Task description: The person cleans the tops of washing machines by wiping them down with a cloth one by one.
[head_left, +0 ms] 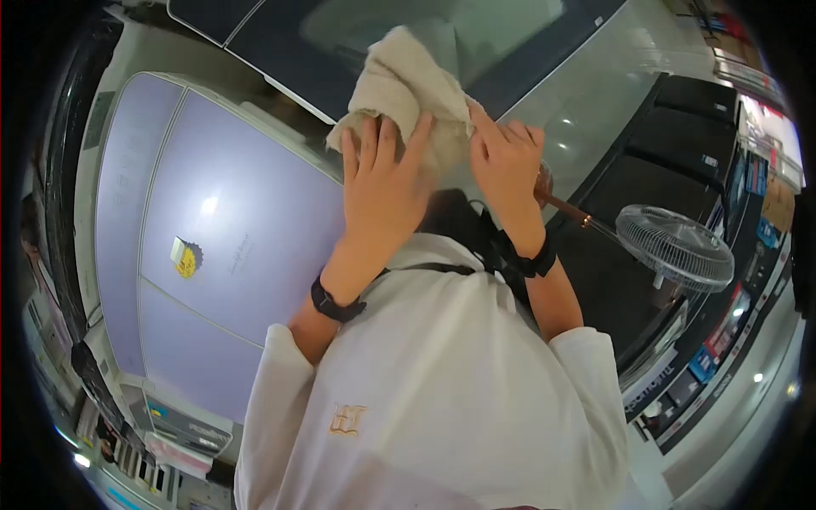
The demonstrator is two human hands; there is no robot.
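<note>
A beige cloth (399, 81), folded and bunched, is between my two hands in front of a dark glossy panel. The fingers of my left hand (382, 183) are spread into its lower folds, holding it from the near side. Its right edge is pinched between the thumb and fingers of my right hand (507, 161). Part of the cloth hangs down between the hands. Dark bands circle both my wrists.
To the left stands a lavender glossy appliance (246, 221) with a yellow sticker. The dark glass-like panel (527, 51) is ahead. On the right are a round-caged fan (676, 246) on a pole, black appliances (633, 183) in a row, and boxes on shelves.
</note>
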